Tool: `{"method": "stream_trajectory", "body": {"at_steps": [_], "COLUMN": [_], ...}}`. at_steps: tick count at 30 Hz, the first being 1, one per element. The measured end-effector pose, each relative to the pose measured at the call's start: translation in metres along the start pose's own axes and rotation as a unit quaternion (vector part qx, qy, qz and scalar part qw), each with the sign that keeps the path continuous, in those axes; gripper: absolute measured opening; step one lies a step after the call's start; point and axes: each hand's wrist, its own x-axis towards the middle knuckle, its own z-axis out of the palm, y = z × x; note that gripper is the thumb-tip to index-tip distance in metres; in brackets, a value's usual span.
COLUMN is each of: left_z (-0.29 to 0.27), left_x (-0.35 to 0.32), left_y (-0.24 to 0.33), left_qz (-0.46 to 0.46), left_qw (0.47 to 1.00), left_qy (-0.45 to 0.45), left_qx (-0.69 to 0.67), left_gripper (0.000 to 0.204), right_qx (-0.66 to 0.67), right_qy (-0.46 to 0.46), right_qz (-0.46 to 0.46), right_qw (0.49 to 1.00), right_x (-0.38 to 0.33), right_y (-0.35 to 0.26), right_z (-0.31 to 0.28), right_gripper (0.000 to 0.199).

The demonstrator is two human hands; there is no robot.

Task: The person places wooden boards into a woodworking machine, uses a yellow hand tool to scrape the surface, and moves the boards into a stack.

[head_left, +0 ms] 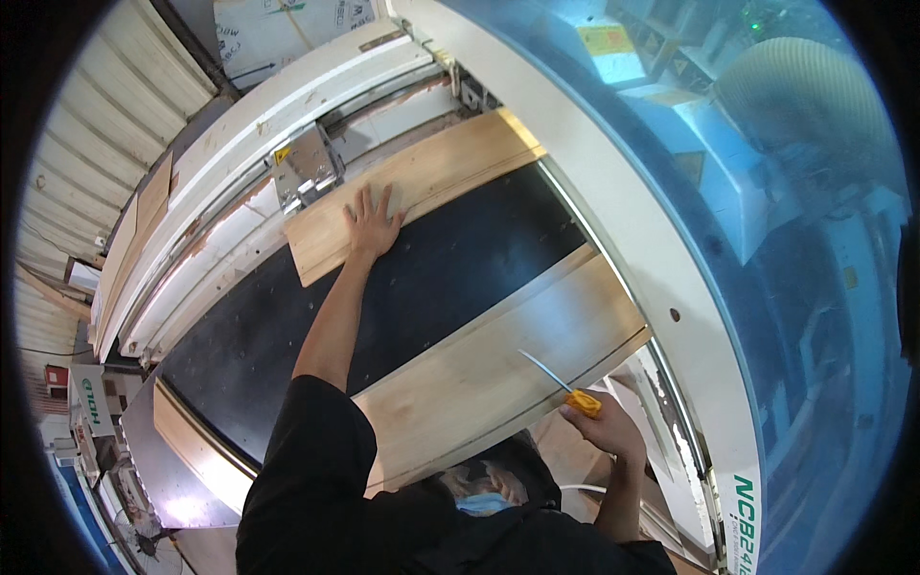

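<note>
Gripped by wrapped fingers of right hand (611,428): 1 yellow-handled tool (583,402), angled over near panel (450,383); best kept from scratching. Beyond, along far edge of black worktop (460,259): 1 wooden board (450,168) under left hand (374,225), with fingers spread; best steadied by flat, even pressure.

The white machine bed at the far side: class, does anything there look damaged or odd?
Yes: beyond the wooden board under the left hand, the white strip left of the metal bracket has ragged reddish-brown patches, which suggest chipped coating.
</note>
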Motion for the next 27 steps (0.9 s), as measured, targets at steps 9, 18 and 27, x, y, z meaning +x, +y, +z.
{"method": "stream_trajectory", "body": {"at_steps": [9,18,27], "left_z": [-0.008,-0.032,-0.064], "left_x": [-0.077,-0.18,-0.285], "left_y": [-0.042,-0.142,-0.217], "left_qz": [0.086,0.108,0.08], "left_qw": [0.996,0.988,0.986], "left_qy": [-0.019,-0.092,-0.081], "left_qx": [-0.02,-0.057,-0.122], "left_gripper": [0.075,0.079,0.077], "right_qx": [-0.05,-0.19,-0.19], "right_qy": [0.146,0.53,0.566], "right_qz": [-0.037,0.046,0.103], "right_qw": [0.987,0.825,0.796], "right_x": [0.036,-0.008,-0.016], "right_y": [-0.023,0.103,0.235], "right_z": [0.057,-0.027,0.019], "right_gripper": [0.046,0.043,0.036]}}
